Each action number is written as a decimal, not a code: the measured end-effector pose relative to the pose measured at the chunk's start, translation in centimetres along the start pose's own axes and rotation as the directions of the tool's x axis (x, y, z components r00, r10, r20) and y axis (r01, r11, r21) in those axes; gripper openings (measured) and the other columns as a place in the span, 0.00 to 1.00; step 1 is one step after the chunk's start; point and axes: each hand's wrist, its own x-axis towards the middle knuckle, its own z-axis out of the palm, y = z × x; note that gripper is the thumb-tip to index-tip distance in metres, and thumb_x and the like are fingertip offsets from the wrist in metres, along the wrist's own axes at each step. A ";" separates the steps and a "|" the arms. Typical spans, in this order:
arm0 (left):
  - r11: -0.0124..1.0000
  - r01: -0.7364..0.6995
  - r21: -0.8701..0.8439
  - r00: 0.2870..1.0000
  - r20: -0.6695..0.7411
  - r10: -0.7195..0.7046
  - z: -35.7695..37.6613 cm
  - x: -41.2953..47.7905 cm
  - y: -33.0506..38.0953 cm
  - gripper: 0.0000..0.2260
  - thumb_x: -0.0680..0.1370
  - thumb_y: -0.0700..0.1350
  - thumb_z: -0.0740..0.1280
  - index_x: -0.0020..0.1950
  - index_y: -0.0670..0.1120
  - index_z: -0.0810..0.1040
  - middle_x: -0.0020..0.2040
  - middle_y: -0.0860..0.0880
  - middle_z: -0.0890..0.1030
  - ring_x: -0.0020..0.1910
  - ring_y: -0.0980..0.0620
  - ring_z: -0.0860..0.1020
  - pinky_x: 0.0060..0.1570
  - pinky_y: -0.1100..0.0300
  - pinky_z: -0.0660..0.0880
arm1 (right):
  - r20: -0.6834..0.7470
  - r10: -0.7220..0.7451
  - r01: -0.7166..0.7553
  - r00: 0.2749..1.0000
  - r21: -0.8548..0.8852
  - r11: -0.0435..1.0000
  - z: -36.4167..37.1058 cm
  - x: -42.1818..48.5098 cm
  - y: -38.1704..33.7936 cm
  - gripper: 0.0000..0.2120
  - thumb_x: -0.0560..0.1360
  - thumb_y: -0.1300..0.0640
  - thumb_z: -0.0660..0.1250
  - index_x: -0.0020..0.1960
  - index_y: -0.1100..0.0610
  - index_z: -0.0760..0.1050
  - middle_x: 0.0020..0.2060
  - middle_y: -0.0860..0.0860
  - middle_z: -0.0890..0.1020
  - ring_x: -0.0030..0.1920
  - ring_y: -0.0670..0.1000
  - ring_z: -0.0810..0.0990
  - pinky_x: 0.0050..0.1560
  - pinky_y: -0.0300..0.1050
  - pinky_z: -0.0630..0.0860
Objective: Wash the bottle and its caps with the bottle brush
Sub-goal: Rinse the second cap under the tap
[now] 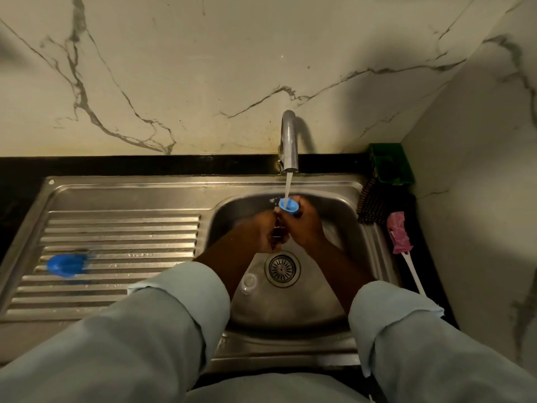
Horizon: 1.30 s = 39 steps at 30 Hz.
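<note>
Steel sink [290, 341]: over its basin we hold the bottle [287, 205], blue mouth up under the tap [289, 141] stream, with the left hand [261, 232] and right hand [303, 228] both curled round it. A clear cap [248, 283] lies in the basin beside the drain [282, 269]. A blue cap [67, 264] rests at the drainboard's [122, 228] left end, and the pink bottle brush [399, 235] lies along the sink's right edge.

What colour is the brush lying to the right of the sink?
The bottle brush has a pink head and a white handle; the head view shows it.
</note>
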 end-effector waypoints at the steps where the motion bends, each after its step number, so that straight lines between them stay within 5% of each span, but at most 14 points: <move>1: 0.997 -0.013 -0.077 1.000 0.014 0.014 0.1 -0.2 -0.2 0.17 0.83 0.55 0.58 0.55 0.45 0.80 0.47 0.44 0.82 0.46 0.48 0.78 0.44 0.56 0.73 | -0.001 -0.085 0.085 0.996 -0.034 0.996 -0.2 -0.1 0.0 0.10 0.78 0.56 0.72 0.58 0.53 0.77 0.50 0.47 0.83 0.52 0.43 0.82 0.55 0.41 0.80; 3: 0.975 -0.040 -0.221 0.998 0.047 0.051 0.1 -0.2 -0.4 0.21 0.82 0.58 0.60 0.61 0.44 0.80 0.54 0.42 0.83 0.54 0.44 0.80 0.52 0.52 0.76 | 0.008 -0.206 0.205 0.979 -0.128 0.970 -0.6 -0.1 0.6 0.12 0.80 0.57 0.70 0.62 0.55 0.78 0.54 0.50 0.82 0.54 0.39 0.80 0.59 0.41 0.78; 6: 0.943 -0.067 -0.325 0.988 0.111 0.108 0.2 -0.4 -0.6 0.20 0.81 0.59 0.63 0.57 0.44 0.82 0.49 0.43 0.85 0.52 0.45 0.81 0.50 0.51 0.76 | 0.079 -0.247 0.257 0.966 -0.176 0.950 -0.6 -0.4 1.5 0.19 0.81 0.53 0.65 0.72 0.52 0.73 0.61 0.51 0.80 0.61 0.45 0.79 0.64 0.45 0.77; 8: 0.936 -0.089 -0.340 0.984 0.118 0.136 0.0 -0.3 -0.5 0.17 0.81 0.56 0.63 0.54 0.44 0.82 0.47 0.44 0.84 0.51 0.46 0.81 0.52 0.52 0.76 | 0.093 -0.233 0.246 0.968 -0.173 0.954 -0.4 -0.8 1.5 0.17 0.82 0.52 0.63 0.70 0.52 0.74 0.61 0.51 0.79 0.62 0.49 0.79 0.64 0.51 0.78; 10: 0.925 -0.111 -0.363 0.982 0.106 0.159 -0.3 0.0 -0.5 0.16 0.81 0.55 0.64 0.56 0.44 0.81 0.47 0.46 0.82 0.52 0.47 0.80 0.53 0.52 0.77 | 0.087 -0.263 0.276 0.961 -0.224 0.935 -0.1 -1.1 1.0 0.14 0.83 0.54 0.62 0.68 0.52 0.75 0.59 0.46 0.79 0.61 0.43 0.79 0.62 0.44 0.78; 13: 0.872 -0.134 -0.470 0.979 0.071 0.189 -0.3 0.5 -0.6 0.15 0.80 0.52 0.68 0.59 0.42 0.81 0.45 0.46 0.83 0.47 0.52 0.80 0.49 0.53 0.82 | -0.010 -0.293 0.279 0.956 -0.279 0.919 0.5 -1.5 0.5 0.16 0.83 0.45 0.61 0.65 0.51 0.76 0.56 0.45 0.79 0.57 0.44 0.80 0.59 0.48 0.80; 17: 0.823 -0.157 -0.546 0.972 0.062 0.227 0.2 0.0 -0.4 0.20 0.81 0.52 0.68 0.64 0.38 0.78 0.49 0.41 0.83 0.33 0.53 0.83 0.30 0.61 0.80 | -0.088 -0.365 0.288 0.927 -0.455 0.843 1.1 -1.4 0.5 0.21 0.80 0.44 0.63 0.68 0.53 0.76 0.61 0.51 0.79 0.62 0.52 0.77 0.63 0.51 0.76; 21: 0.830 -0.138 -0.540 0.972 0.088 0.219 0.0 0.1 -0.3 0.22 0.79 0.54 0.70 0.65 0.38 0.78 0.52 0.41 0.84 0.43 0.48 0.85 0.35 0.56 0.82 | -0.117 -0.412 0.317 0.904 -0.466 0.826 0.8 -1.4 -0.1 0.16 0.77 0.50 0.71 0.63 0.54 0.78 0.57 0.51 0.82 0.59 0.51 0.80 0.62 0.51 0.77; 24: 0.814 -0.103 -0.571 0.963 0.147 0.225 0.1 0.2 -0.1 0.21 0.81 0.53 0.68 0.65 0.38 0.79 0.50 0.40 0.84 0.39 0.51 0.84 0.37 0.57 0.83 | -0.110 -0.462 0.324 0.880 -0.573 0.753 0.7 -1.4 0.2 0.18 0.79 0.45 0.66 0.63 0.56 0.77 0.56 0.52 0.82 0.57 0.52 0.80 0.60 0.48 0.75; 28: 0.870 -0.128 -0.476 0.955 0.176 0.237 0.2 0.3 -0.3 0.21 0.82 0.54 0.64 0.67 0.41 0.79 0.55 0.40 0.84 0.52 0.45 0.84 0.48 0.50 0.82 | 0.040 -0.405 0.338 0.913 -0.628 0.701 0.7 -1.2 1.0 0.18 0.81 0.47 0.62 0.65 0.57 0.76 0.59 0.54 0.78 0.56 0.53 0.80 0.56 0.45 0.78; 32: 0.863 -0.159 -0.480 0.951 0.161 0.265 -0.1 0.2 -0.5 0.20 0.82 0.49 0.63 0.71 0.41 0.76 0.41 0.47 0.82 0.38 0.53 0.81 0.47 0.56 0.79 | -0.028 -0.300 0.234 0.953 -0.561 0.794 0.5 -0.5 1.4 0.13 0.84 0.48 0.58 0.62 0.51 0.75 0.52 0.40 0.75 0.50 0.40 0.76 0.52 0.33 0.75; 35: 0.857 -0.217 -0.468 0.941 0.133 0.311 -0.5 0.6 -0.5 0.21 0.81 0.48 0.65 0.72 0.41 0.75 0.42 0.48 0.79 0.39 0.55 0.78 0.49 0.57 0.81 | 0.110 -0.359 0.363 0.927 -0.511 0.779 0.4 -0.4 1.2 0.14 0.84 0.50 0.59 0.62 0.54 0.78 0.59 0.50 0.76 0.55 0.40 0.71 0.56 0.38 0.74; 37: 0.869 -0.255 -0.425 0.927 0.150 0.345 -0.8 0.9 -0.7 0.20 0.81 0.53 0.66 0.67 0.41 0.79 0.42 0.46 0.81 0.42 0.52 0.82 0.54 0.52 0.80 | 0.201 -0.433 0.473 0.879 -0.484 0.736 -0.4 -0.5 0.5 0.13 0.84 0.53 0.61 0.62 0.56 0.80 0.59 0.54 0.76 0.56 0.45 0.72 0.57 0.32 0.67; 39: 0.874 -0.292 -0.389 0.909 0.171 0.380 -1.1 0.6 -0.9 0.21 0.81 0.60 0.65 0.58 0.43 0.82 0.37 0.47 0.79 0.35 0.54 0.80 0.49 0.56 0.80 | 0.278 -0.471 0.545 0.837 -0.491 0.679 -1.3 -0.1 0.1 0.16 0.83 0.51 0.63 0.67 0.55 0.78 0.61 0.55 0.75 0.60 0.50 0.73 0.61 0.34 0.67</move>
